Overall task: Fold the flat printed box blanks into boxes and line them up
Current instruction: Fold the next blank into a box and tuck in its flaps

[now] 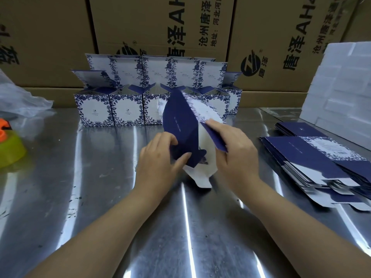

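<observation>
At the far left we see a yellow-green object (11,152) and crumpled plastic (22,97) on the steel table (90,187). Further in, folded boxes (93,110) stand in rows, lids up, against brown cartons (160,27). At centre our left hand (158,157) pinches the navy lower flap of the half-opened box blank (180,127), held tilted before the rows; our right hand (235,149) grips its other side. At right, flat blanks (313,155) lie stacked near white foam (341,83)

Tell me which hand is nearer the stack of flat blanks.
Right. The right hand grips the half-folded box just left of the stack of flat blanks; the left hand holds the box's other side, farther away.
</observation>
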